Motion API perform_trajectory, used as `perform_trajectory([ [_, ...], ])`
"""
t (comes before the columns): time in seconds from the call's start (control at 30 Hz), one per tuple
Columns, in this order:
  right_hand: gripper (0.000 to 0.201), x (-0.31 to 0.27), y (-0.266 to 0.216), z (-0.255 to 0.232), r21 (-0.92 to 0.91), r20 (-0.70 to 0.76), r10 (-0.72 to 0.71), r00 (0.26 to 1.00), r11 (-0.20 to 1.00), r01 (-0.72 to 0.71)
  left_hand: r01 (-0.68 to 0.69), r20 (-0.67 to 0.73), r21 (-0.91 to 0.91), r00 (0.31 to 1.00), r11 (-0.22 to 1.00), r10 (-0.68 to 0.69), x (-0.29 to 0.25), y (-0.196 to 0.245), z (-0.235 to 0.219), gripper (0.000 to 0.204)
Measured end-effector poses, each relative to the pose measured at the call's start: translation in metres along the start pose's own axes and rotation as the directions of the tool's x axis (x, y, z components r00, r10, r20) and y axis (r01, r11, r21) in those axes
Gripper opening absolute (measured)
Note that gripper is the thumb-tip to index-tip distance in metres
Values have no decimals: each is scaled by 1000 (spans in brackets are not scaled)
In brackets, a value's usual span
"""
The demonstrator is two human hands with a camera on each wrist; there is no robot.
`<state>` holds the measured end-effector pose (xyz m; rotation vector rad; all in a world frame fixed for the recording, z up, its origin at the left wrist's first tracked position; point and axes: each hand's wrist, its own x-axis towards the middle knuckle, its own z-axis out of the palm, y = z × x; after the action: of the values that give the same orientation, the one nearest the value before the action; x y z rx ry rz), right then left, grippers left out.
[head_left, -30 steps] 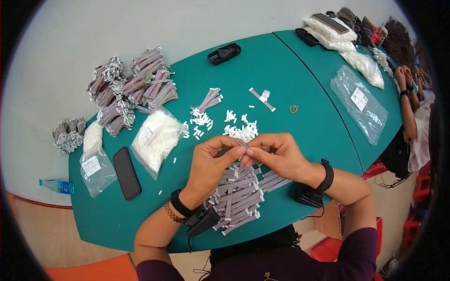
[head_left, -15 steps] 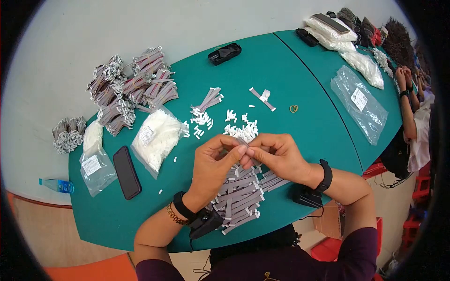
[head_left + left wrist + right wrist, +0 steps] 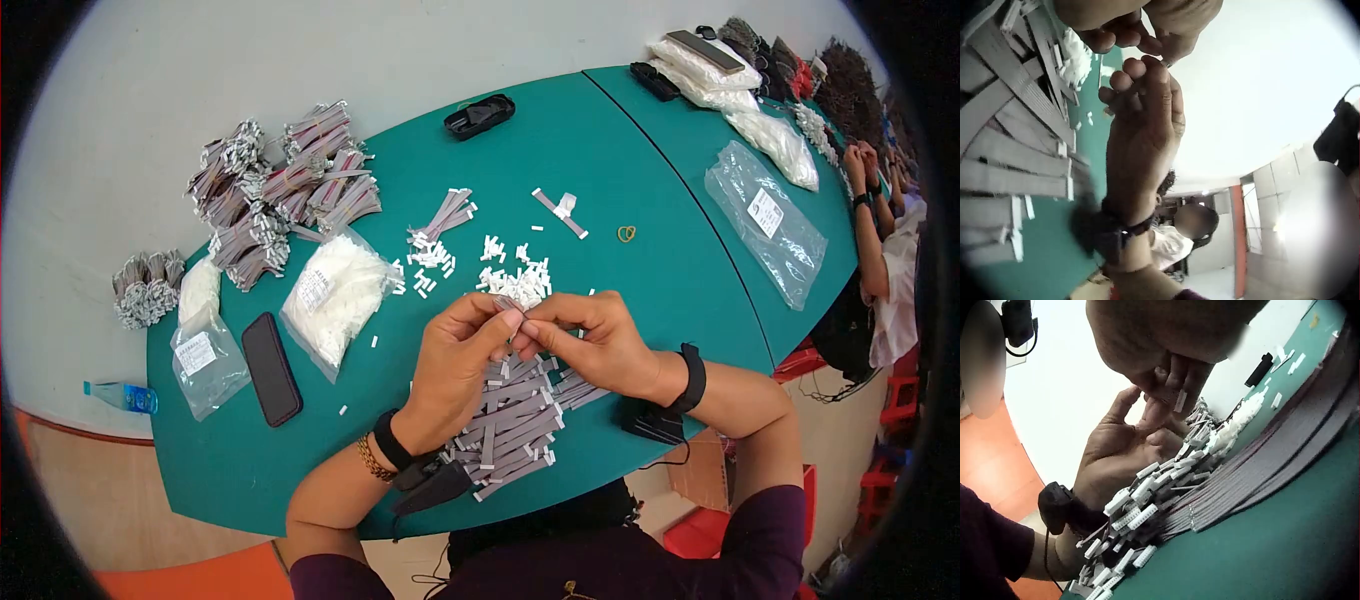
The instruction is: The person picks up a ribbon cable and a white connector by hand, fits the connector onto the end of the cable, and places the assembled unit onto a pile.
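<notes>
In the head view the left hand (image 3: 450, 360) and right hand (image 3: 605, 345) meet over the table, thumbs and fingertips close together. Between them they pinch a short grey ribbon cable (image 3: 508, 303), mostly hidden by fingers. A white connector (image 3: 1180, 401) on it shows under the right hand's fingers in the right wrist view. Below the hands lies a heap of grey ribbon cables (image 3: 515, 425) with white connector ends. Just beyond the fingertips is a pile of small white plastic pieces (image 3: 520, 283).
Left stand a bag of white pieces (image 3: 335, 295), a phone (image 3: 271, 370) and banded cable bundles (image 3: 285, 185). A black case (image 3: 479, 117) and rubber band (image 3: 626, 233) lie farther back. An empty plastic bag (image 3: 765, 225) lies right, near another person's arms (image 3: 872, 225).
Both hands stay together in the same place, with small finger shifts on the ribbon cable. The left wrist has turned slightly, tilting its camera. The things on the table have not moved.
</notes>
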<state>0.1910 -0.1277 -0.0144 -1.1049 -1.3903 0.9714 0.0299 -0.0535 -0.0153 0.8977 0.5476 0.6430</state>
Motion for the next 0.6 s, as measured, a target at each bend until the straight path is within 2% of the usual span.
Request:
perform_trajectory([
  [0.07,16,0,0,0,142,12,99,995,985,-99,-169,-20,166,984,972,175,-1,1,6,9],
  [0.17,16,1,-1,0,285,43,167,985,943,-173,-227,-25,243,971,943,240,-1,1,5,10],
  [0.37,16,1,0,-1,385,74,197,978,899,-210,-101,-18,39,995,994,101,2,0,0,10],
  [0.6,17,2,1,-2,388,69,200,977,897,-211,-113,4,117,994,987,113,3,2,-4,13],
])
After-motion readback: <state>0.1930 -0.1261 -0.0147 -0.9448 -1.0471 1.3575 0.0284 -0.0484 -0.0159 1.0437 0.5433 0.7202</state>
